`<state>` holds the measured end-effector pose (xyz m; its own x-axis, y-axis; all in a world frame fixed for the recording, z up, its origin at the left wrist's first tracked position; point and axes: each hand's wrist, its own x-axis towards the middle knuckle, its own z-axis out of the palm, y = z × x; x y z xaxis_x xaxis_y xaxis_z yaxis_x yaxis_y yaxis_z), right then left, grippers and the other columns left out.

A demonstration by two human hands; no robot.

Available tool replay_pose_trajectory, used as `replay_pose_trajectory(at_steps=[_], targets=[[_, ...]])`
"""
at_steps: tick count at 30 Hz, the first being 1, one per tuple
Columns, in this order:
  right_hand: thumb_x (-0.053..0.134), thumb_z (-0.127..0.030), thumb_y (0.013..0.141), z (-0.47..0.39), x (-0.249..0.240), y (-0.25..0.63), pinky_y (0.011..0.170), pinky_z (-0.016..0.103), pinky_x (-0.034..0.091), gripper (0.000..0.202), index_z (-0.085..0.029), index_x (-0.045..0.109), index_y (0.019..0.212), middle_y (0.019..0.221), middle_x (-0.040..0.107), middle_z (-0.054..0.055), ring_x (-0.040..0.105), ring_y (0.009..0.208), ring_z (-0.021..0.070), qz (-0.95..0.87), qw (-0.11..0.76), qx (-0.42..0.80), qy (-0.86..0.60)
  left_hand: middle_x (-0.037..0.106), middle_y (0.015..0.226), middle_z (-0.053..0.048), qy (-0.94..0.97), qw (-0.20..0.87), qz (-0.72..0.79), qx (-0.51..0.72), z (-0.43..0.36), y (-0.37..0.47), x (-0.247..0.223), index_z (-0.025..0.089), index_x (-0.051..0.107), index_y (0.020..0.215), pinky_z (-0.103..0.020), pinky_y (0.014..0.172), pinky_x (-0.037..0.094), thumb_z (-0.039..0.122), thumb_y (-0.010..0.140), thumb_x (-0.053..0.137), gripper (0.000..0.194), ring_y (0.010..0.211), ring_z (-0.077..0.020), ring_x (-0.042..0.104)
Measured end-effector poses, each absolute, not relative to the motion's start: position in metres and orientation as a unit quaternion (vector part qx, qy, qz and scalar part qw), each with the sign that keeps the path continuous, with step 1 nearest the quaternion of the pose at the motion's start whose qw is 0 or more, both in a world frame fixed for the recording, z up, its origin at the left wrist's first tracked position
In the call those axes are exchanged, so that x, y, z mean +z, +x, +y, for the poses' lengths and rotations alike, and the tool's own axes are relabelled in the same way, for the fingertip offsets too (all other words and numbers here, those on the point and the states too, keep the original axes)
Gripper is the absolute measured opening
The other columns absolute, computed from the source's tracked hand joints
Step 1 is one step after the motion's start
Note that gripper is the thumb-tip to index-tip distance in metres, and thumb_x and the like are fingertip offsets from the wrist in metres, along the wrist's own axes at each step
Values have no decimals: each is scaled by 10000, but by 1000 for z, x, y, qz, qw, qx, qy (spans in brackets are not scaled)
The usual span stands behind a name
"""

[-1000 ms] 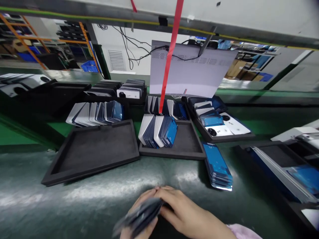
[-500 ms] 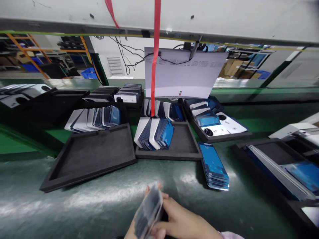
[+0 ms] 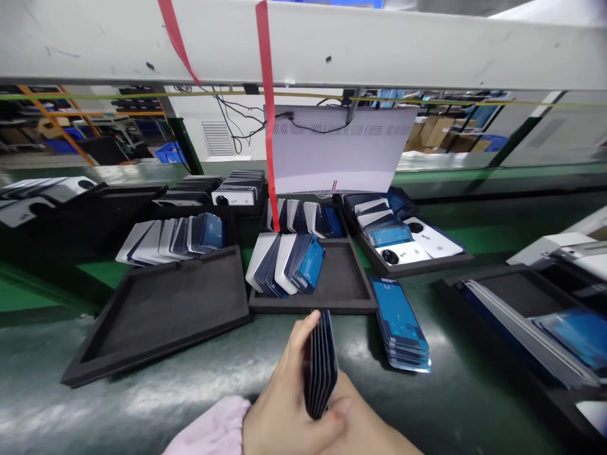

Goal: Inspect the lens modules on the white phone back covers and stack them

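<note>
Upright in front of me is a small stack of phone back panels (image 3: 323,363), thin and dark, fanned with edges towards me. My left hand (image 3: 287,401) is closed round its left side, fingers up to the top edge and thumb near the bottom. My right hand (image 3: 363,414) grips it from the right and below, its fingers partly hidden behind the panels and the left hand. Just beyond stands a black foam tray (image 3: 348,272) with a leaning row of white and blue-filmed panels (image 3: 287,264). Right of my hands, a pile of blue-filmed panels (image 3: 402,322) lies flat on the bench.
A black foam tray (image 3: 177,303) sits at left, with more leaning panels (image 3: 173,239) behind it. White back covers with camera rings (image 3: 434,239) lie in a tray at back right. Another tray (image 3: 509,278) is far right. A red strap (image 3: 268,114) hangs from the beam.
The stack has turned from its broad face to its edges and moved up and to the right. My left hand has come round into view on its left. The view has shifted slightly.
</note>
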<state>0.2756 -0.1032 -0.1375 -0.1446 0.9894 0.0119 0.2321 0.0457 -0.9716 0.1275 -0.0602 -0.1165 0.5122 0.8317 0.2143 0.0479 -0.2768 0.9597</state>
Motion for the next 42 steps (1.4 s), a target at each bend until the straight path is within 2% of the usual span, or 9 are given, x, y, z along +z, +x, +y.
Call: replay_pose_trajectory(at_steps=[3,9,13,16,19,24,29,35,42], targets=[[784,-136,676,-101,-115,292,959,398,581,712,-212,586,1356,1226,734,91,735,1088,300,-613,381,487,-492,522,1510,-139,679,564,278,381,-46,145,-99,339,340,1531,-506,1099,511,157,789,787,886,1252,-338,649],[950,-290,642,-96,-82,334,1119,423,481,851,-284,540,1388,1401,634,66,615,1302,315,-615,277,472,-567,639,1245,-70,586,585,271,491,-30,176,-96,296,559,1232,-401,981,538,166,808,785,498,1113,-270,674],[755,-126,723,-75,-69,346,1012,358,570,837,-271,458,1492,1389,652,76,686,1218,263,-712,218,336,-577,569,1248,-38,528,570,295,556,-29,189,-108,315,469,1157,-397,1026,511,240,856,786,444,1142,-232,647],[626,-52,688,-58,-64,338,1095,519,511,886,-132,414,1545,1476,573,207,588,1333,368,-772,173,188,-582,534,1205,0,474,560,326,597,-21,188,-113,325,418,1114,-344,1027,500,280,891,779,426,1092,-172,642],[566,-45,810,-47,-63,321,1044,598,500,556,-85,611,1363,1323,655,236,614,1225,406,-802,155,128,-562,554,1147,11,424,560,362,612,-7,183,-114,325,396,1143,-317,1009,509,301,935,738,401,1050,-146,665],[457,-26,947,-17,-52,330,743,409,548,325,-154,716,1096,961,729,141,695,859,298,-815,129,94,-557,629,1181,-32,420,599,376,569,10,172,-114,312,400,1260,-358,1003,567,322,948,694,429,1155,-195,695],[541,-197,1024,27,-20,381,824,366,503,185,-253,709,1078,990,750,47,710,908,255,-810,161,147,-545,680,1289,-104,498,628,368,471,18,158,-110,262,555,1344,-417,970,623,245,837,800,562,1136,-266,739],[632,-284,1009,22,-15,379,813,316,500,85,-251,708,987,938,737,12,692,870,212,-782,210,286,-513,772,1097,-81,537,591,394,454,24,146,-99,219,698,1124,-472,999,574,308,841,817,320,1060,-312,733],[482,-622,1043,-4,-66,337,886,359,610,456,-197,632,1118,1028,753,71,747,931,209,-694,310,479,-439,770,1298,-143,547,659,304,417,11,140,-90,190,692,1270,-446,1060,577,461,864,789,498,1215,-349,721]])
